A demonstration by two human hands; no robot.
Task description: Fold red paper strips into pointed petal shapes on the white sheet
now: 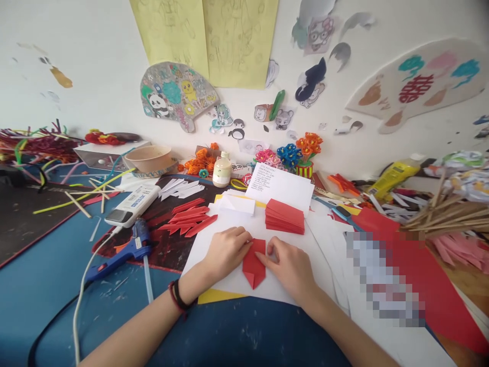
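Observation:
A small strip of folded red paper (253, 262) lies on white sheets in front of me, its near end creased to a point. My left hand (228, 253) presses its fingertips onto the paper's upper left edge, fingers closed together. On the other side, my right hand (293, 266) grips the right edge, with the thumb over the paper and the index finger bent. Just beyond sits a stack of red paper slips (284, 216). Several narrow folded red pieces (189, 218) lie in a pile to the left.
At left are a blue glue gun (133, 247) and a white power bank (133, 204) with a cable. A glue bottle (222, 171), a bowl (148, 158) and craft flowers (288, 155) stand by the wall. Larger red paper (416, 270) and a yellow bottle (397, 176) are at right.

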